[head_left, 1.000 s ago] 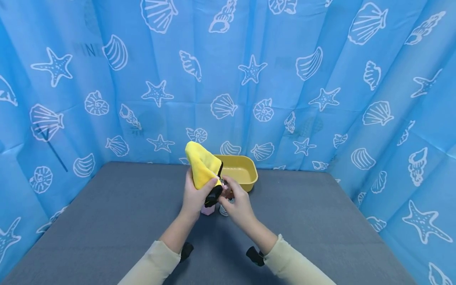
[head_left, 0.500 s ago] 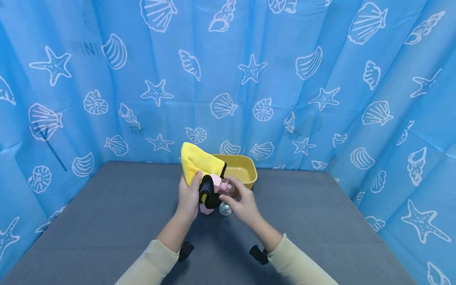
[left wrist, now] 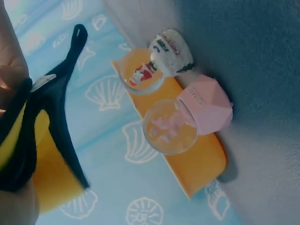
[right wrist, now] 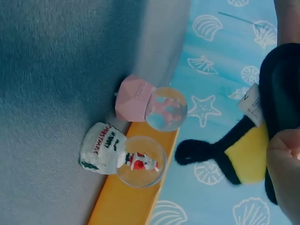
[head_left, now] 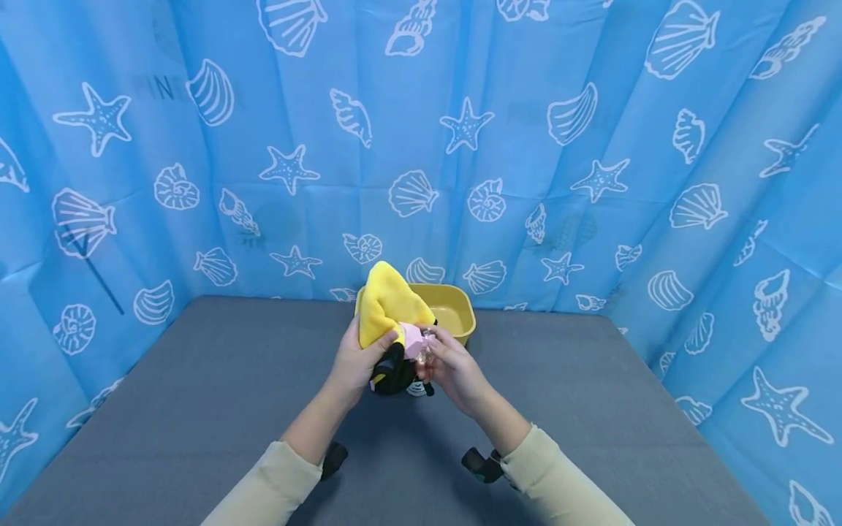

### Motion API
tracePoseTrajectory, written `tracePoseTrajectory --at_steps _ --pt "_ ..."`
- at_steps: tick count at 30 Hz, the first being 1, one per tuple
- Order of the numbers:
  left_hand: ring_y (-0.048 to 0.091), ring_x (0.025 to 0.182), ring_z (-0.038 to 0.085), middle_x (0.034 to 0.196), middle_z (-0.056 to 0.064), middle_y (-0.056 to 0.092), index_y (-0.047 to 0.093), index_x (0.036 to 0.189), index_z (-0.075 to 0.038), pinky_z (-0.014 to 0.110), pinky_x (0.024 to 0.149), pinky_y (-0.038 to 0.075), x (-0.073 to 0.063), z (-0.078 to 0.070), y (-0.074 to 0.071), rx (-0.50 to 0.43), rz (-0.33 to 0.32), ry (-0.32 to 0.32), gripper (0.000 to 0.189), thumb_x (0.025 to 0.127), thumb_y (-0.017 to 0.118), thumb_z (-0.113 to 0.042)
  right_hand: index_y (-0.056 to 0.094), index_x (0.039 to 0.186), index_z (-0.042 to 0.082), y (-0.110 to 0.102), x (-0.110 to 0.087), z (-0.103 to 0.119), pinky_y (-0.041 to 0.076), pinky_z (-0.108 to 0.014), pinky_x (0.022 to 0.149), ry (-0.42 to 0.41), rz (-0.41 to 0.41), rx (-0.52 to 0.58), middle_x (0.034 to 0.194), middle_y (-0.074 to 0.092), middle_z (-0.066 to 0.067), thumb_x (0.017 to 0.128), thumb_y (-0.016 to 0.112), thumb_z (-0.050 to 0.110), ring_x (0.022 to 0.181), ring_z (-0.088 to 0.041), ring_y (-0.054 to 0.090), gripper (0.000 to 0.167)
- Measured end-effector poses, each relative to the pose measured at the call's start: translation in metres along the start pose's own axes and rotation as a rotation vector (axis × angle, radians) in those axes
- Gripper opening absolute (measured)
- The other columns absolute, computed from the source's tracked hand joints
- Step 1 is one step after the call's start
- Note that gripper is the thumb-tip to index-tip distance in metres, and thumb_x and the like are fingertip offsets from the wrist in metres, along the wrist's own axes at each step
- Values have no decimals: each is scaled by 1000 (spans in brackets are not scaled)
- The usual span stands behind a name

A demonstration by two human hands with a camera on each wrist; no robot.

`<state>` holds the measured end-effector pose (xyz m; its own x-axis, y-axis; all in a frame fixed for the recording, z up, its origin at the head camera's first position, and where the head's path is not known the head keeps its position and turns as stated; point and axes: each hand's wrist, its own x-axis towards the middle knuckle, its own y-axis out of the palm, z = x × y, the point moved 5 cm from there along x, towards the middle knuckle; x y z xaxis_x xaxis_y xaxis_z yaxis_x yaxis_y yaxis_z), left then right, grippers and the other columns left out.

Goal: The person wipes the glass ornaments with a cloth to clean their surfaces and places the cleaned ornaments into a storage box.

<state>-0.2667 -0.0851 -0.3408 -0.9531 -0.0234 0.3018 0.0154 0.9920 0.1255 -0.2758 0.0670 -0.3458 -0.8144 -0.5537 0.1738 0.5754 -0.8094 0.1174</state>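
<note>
My left hand (head_left: 355, 359) grips a thick yellow cloth (head_left: 389, 299) with black trim, a hanging loop and a white tag. A snow globe with a faceted pink base (head_left: 411, 340) lies against the cloth between my hands. The fingers of my right hand (head_left: 458, 371) are curled round its clear ball and hide part of it. On the table below, a pink-based snow globe (left wrist: 206, 105) stands beside one with a white Christmas base (left wrist: 172, 54) and a red-and-white figure inside. In the head view, the cloth hides the standing pink one.
Behind the globes sits a yellow rectangular basin (head_left: 458, 313), partly covered by the cloth and hands. The table (head_left: 592, 409) has a dark grey cover. A blue curtain (head_left: 500, 146) with white shells and starfish surrounds its back and sides.
The snow globe has turned between the hands, showing its pink base and less of its ball. The cloth has shifted right and now hangs in front of the standing pink globe.
</note>
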Motion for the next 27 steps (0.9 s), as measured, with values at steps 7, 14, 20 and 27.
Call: tracePoseTrajectory --at_steps 7,14,20,27 --pt "50 102 24 115 17 51 43 132 4 34 87 45 -2 -1 2 34 -45 32 42 95 61 -6 50 111 14 -3 -1 -4 39 -25 65 -17 93 47 86 54 0 102 27 18 68 -13 47 25" --pt "53 94 21 108 14 52 43 131 3 30 81 48 1 7 -6 9 -21 -20 41 96 61 -8 52 108 16 -7 -5 -5 41 -27 66 28 74 79 84 53 0 103 26 23 66 -13 48 27" --pt "50 95 23 109 14 49 41 134 0 32 81 47 -3 0 -2 90 56 6 50 93 66 -13 54 103 17 -7 -6 -2 42 -26 64 34 47 83 84 53 1 104 25 25 65 -13 48 30" --pt "47 100 26 114 16 51 44 137 0 36 87 43 -2 0 1 97 37 27 54 89 69 -2 52 103 15 -4 -7 -2 41 -26 63 63 49 143 85 56 2 104 25 24 63 -12 48 28"
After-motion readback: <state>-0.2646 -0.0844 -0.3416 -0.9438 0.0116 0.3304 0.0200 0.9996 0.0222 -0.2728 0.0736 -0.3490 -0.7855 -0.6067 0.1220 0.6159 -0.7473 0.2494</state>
